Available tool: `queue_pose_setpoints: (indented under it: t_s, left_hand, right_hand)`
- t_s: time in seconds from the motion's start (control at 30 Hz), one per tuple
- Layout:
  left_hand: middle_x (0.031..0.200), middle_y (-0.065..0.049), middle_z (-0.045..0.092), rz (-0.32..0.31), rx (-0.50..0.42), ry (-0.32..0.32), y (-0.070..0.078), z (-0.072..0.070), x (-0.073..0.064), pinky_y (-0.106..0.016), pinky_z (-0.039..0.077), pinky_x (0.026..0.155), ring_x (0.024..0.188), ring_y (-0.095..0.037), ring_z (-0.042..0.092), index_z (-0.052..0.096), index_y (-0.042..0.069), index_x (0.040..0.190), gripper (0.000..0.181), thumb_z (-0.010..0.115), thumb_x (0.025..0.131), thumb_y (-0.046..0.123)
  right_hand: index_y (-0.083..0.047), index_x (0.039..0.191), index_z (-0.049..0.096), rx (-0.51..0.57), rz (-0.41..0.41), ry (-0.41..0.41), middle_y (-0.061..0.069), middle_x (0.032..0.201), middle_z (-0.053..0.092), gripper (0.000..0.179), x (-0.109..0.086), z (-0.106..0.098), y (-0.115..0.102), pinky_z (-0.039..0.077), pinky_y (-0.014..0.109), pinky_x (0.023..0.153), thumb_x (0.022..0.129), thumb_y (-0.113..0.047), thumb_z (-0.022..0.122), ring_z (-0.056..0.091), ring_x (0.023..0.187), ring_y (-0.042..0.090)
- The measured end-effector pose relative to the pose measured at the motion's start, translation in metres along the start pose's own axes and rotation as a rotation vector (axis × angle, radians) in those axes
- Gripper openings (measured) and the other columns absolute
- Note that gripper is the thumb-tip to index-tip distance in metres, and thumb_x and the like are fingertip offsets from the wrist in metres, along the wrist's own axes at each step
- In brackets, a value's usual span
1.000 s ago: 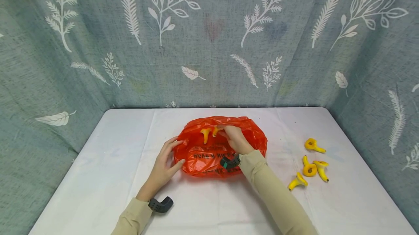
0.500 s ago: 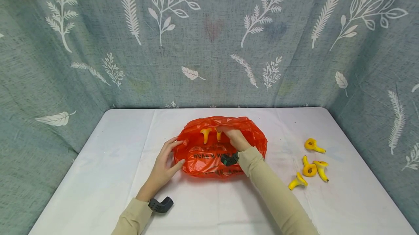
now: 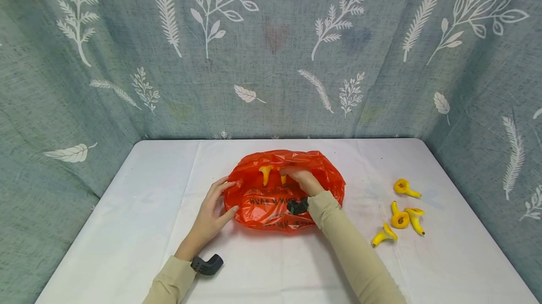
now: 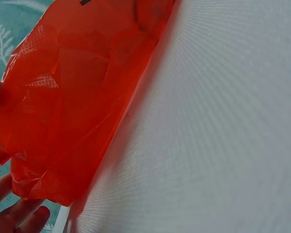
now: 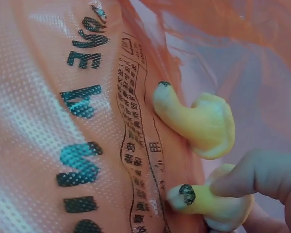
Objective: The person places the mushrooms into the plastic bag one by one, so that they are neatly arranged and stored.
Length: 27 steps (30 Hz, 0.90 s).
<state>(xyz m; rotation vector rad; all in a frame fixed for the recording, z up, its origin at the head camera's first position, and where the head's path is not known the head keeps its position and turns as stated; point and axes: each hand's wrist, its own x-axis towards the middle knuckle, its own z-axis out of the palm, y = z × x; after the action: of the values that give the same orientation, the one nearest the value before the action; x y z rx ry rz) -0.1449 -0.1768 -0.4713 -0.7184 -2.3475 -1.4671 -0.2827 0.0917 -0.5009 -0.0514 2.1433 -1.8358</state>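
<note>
A red plastic bag with dark printing lies in the middle of the table, its mouth facing up and toward me. My left hand rests against the bag's left side, thumb and fingers spread and fairly straight. Inside the bag my right hand pinches a yellow trumpet-shaped mushroom with a dark stem tip. Beside it in the bag lies another such mushroom, apart from my fingers. My right fingertips are partly hidden in the head view.
Several more yellow mushrooms lie loose on the white table, right of the bag and my right forearm. A patterned grey-green curtain hangs behind the table and at both sides.
My right hand has moved slightly down into the bag with the mushroom, which now sits a little lower and farther right. My left hand has stayed in place.
</note>
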Motion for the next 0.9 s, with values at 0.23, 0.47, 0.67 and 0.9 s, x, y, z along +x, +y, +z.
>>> queue_pose_setpoints:
  t_s: [0.23,0.47,0.67,0.9]
  left_hand:
    - [0.146,-0.028,0.039,0.008,-0.012,0.002,0.001,-0.001,0.000,-0.064,0.037,0.103,0.134,-0.044,0.039,0.050,-0.009,0.134,0.055,0.071,0.083,-0.007]
    - [0.146,-0.027,0.040,0.003,0.033,0.004,0.001,-0.001,0.000,-0.052,0.038,0.106,0.134,-0.042,0.041,0.051,-0.007,0.134,0.056,0.073,0.082,-0.007]
    - [0.146,-0.027,0.040,-0.001,0.033,0.003,0.001,-0.001,0.000,-0.058,0.037,0.105,0.135,-0.042,0.040,0.051,-0.008,0.134,0.056,0.073,0.082,-0.007]
    - [0.146,-0.027,0.040,-0.002,0.035,0.001,0.000,-0.001,0.001,-0.052,0.038,0.106,0.135,-0.041,0.040,0.051,-0.008,0.133,0.055,0.073,0.083,-0.006]
  right_hand:
    - [-0.009,0.089,0.067,0.086,0.055,-0.072,0.003,0.098,0.056,0.018,0.019,-0.008,0.021,0.050,0.036,0.089,0.090,-0.026,0.072,0.052,0.093,0.022]
    - [-0.011,0.077,0.055,0.046,0.179,0.011,0.002,0.090,0.047,0.017,-0.023,0.004,-0.030,0.044,0.033,0.090,0.094,-0.010,0.060,0.045,0.094,0.023]
    - [-0.009,0.084,0.061,0.049,0.170,-0.029,0.000,0.093,0.051,0.014,-0.031,0.002,-0.036,0.044,0.033,0.096,0.097,-0.010,0.057,0.047,0.097,0.023]
    - [-0.008,0.087,0.062,0.034,0.165,-0.044,0.001,0.096,0.052,0.013,-0.028,0.001,-0.035,0.043,0.036,0.101,0.098,-0.011,0.056,0.048,0.099,0.023]
